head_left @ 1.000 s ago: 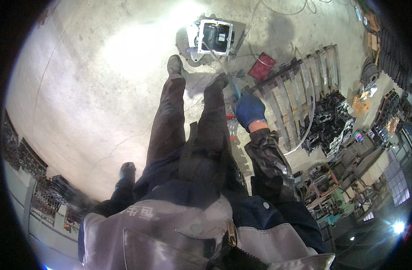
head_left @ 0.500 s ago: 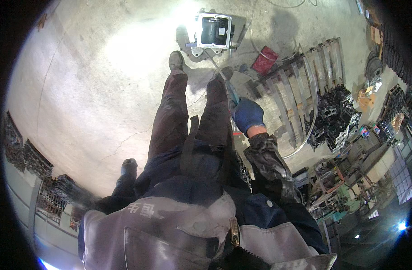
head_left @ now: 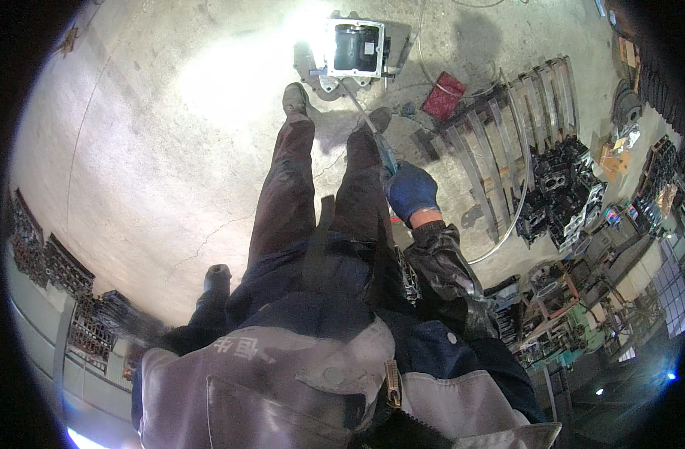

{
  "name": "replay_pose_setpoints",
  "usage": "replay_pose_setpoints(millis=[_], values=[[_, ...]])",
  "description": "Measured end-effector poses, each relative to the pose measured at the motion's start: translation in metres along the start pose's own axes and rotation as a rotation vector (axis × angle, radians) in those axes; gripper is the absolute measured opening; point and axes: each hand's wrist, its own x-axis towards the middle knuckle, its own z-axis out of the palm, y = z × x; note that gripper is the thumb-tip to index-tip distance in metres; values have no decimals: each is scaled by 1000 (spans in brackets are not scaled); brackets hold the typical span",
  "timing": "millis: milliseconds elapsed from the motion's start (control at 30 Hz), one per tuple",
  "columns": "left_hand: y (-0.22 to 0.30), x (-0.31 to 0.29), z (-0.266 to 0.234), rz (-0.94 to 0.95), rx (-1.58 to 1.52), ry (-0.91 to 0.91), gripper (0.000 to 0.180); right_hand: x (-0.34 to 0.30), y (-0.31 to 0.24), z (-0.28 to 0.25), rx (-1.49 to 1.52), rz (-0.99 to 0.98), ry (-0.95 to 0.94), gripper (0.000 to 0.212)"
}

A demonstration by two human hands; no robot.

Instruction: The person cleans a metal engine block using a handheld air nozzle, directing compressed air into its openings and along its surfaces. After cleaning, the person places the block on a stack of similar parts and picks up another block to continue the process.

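My right hand (head_left: 411,192), in a blue glove, is closed round the handle of an air blow gun beside my right thigh. The gun's long thin nozzle (head_left: 363,109) slants away over my right shoe. It points to the lower edge of a metal gear housing (head_left: 331,46), which lies on the floor just past my feet. A pale, open, frame-like face on the housing shows a dark rounded part (head_left: 351,51) inside. My left hand (head_left: 217,278), in a dark glove, hangs by my left hip with its fingers curled; I see nothing in it.
A pale hose (head_left: 519,196) loops over the floor on my right. Near it lie a red flat piece (head_left: 443,96), a slatted metal rack (head_left: 500,142) and black engine blocks (head_left: 558,191). Stacked metal parts (head_left: 73,269) line the left side.
The view has shifted slightly, so the rack and engine blocks sit a little farther right. My right hand keeps its grip and the nozzle still points at the housing.
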Motion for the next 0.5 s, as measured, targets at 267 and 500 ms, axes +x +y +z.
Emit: replay_pose_setpoints(millis=[267, 500], values=[[-13, 15, 1, -24, -107, -72, 30, 0, -4, -2, 5, -2, -10, 49], [-11, 16, 2, -63, -68, -36, 25, 1, -2, 1, 16, 0, 6, 49]])
